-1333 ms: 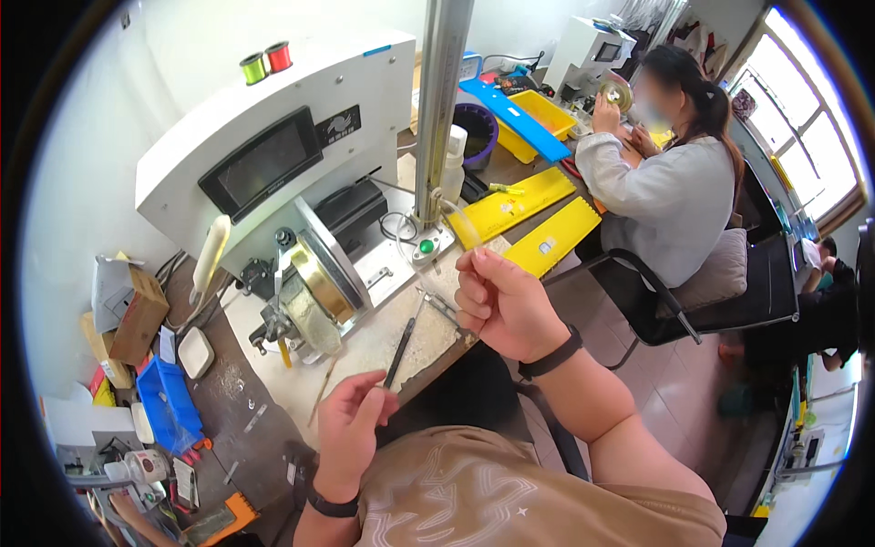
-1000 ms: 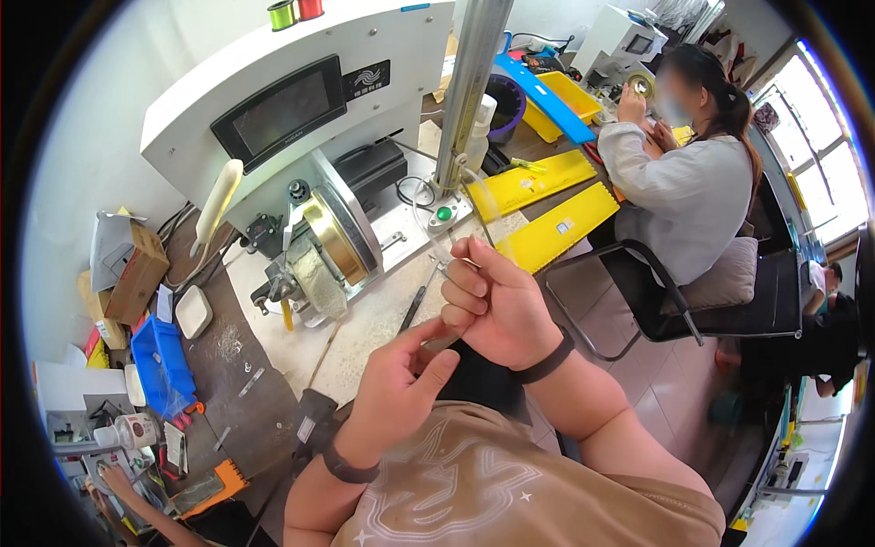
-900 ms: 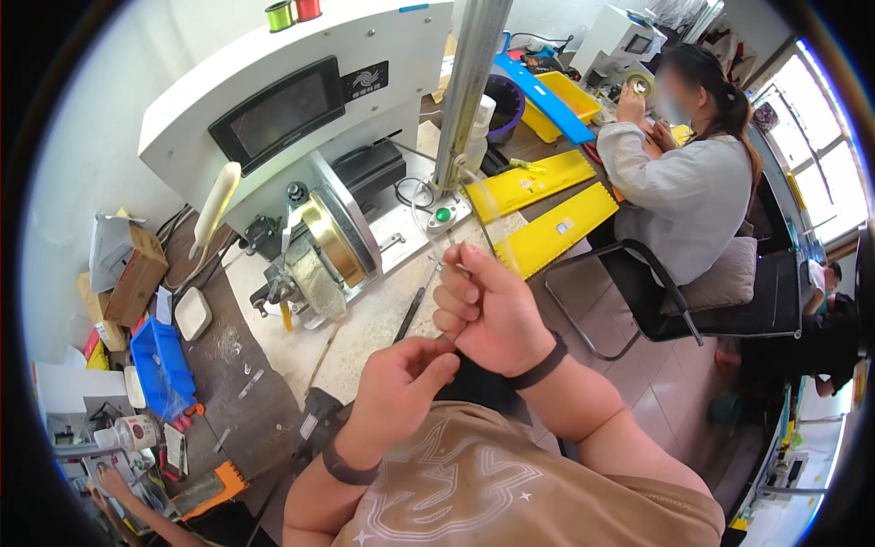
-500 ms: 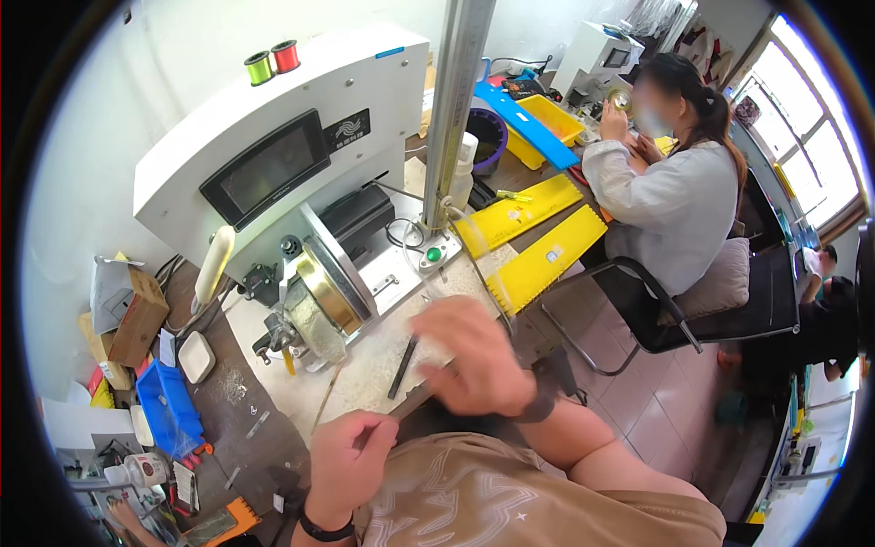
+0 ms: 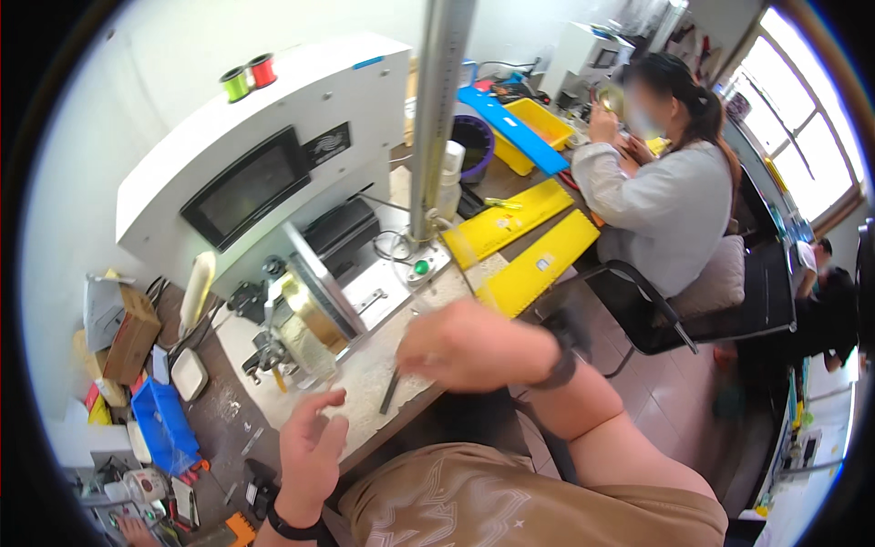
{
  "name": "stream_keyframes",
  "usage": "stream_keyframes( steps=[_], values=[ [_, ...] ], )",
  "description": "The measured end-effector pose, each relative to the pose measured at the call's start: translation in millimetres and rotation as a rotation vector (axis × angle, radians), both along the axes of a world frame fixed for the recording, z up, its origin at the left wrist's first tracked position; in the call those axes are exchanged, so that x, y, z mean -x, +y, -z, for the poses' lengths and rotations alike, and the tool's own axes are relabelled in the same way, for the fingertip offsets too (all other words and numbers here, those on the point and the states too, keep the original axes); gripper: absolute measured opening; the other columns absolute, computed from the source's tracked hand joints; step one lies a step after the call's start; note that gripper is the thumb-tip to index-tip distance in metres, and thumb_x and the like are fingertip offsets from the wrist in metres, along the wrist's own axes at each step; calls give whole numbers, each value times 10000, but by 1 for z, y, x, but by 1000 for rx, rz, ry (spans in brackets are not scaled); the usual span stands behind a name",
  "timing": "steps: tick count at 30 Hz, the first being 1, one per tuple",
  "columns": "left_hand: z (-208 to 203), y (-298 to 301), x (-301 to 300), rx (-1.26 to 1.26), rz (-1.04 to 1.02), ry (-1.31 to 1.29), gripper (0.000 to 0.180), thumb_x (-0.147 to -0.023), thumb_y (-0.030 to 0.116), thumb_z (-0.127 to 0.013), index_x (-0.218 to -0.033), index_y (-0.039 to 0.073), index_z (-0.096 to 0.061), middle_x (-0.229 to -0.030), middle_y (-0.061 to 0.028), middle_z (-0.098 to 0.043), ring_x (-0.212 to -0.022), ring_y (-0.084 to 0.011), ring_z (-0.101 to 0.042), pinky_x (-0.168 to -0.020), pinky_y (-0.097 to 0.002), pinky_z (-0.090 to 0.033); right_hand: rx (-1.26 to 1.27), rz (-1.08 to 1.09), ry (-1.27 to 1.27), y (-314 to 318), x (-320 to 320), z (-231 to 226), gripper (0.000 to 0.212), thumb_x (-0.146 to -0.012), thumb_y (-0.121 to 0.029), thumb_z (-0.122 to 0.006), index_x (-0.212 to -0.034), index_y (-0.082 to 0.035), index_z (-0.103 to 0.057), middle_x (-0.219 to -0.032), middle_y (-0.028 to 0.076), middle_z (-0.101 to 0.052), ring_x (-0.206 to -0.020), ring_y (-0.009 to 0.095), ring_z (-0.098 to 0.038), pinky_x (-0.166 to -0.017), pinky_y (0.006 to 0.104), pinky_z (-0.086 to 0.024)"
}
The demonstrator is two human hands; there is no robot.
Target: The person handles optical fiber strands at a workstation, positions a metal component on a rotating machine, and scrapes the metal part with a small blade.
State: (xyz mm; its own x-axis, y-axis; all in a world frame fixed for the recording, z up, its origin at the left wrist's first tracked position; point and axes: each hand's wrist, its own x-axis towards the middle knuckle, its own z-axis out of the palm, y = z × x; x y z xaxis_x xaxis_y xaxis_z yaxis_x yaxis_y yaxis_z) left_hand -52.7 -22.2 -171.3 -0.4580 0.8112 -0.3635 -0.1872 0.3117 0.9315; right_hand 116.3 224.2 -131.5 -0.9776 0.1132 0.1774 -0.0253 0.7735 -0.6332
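Note:
My left hand is raised at the near edge of the bench, fingers apart, and I see nothing in it. Over the bench front hovers my right hand, turned inward with bent fingers. Motion smears its fingertips, so anything between them cannot be made out. Just beside those fingertips, a thin black rod lies on the pale worktop. Beyond my left hand stands a white machine with a dark screen. A brass-coloured wheel is mounted on its front, apart from both hands.
Two yellow trays lie at the right of the bench, past a metal post. A blue bin stands at the left. A co-worker sits at the far right, near a black chair.
My left hand has shifted left and its fingers have spread from a pinch. The right hand has turned inward, fingers bent down near the rod. The view has shifted slightly.

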Motion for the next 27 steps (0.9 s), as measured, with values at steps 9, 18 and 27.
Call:
stream_keyframes(
  steps=[9, 18, 27],
  values=[
    [21, 36, 1, -376, -371, 20, 388, -1033, 105, -575, -1406, -2, -570, -1072, -18, -593, -857, -65, -519, -767, -219, -439, -313, 259, 0, 56, 76, 26, 167, -909, -227, -713, -939, -72, -769, -884, 138, -729, -835, 364, -696, -751, 437, -552],
    [23, 99, 5, -387, -536, -339, 404, -1083, 153, -504, -1454, -3, -538, -682, 43, -466, -571, -49, -403, -536, -228, -352, 601, -38, 67, 50, 128, 69, 137, -866, -40, -713, -988, -9, -767, -828, 61, -716, -753, 106, -634, -696, 286, -522],
    [21, 108, 18, -300, -521, -391, 145, -1089, 215, -503, -1038, 126, -605, -629, 78, -440, -506, -48, -374, -494, -226, -343, 508, -29, 230, 42, 140, 77, 84, -855, -40, -751, -935, -20, -769, -852, 85, -733, -746, 127, -653, -690, 297, -533]
  ],
)
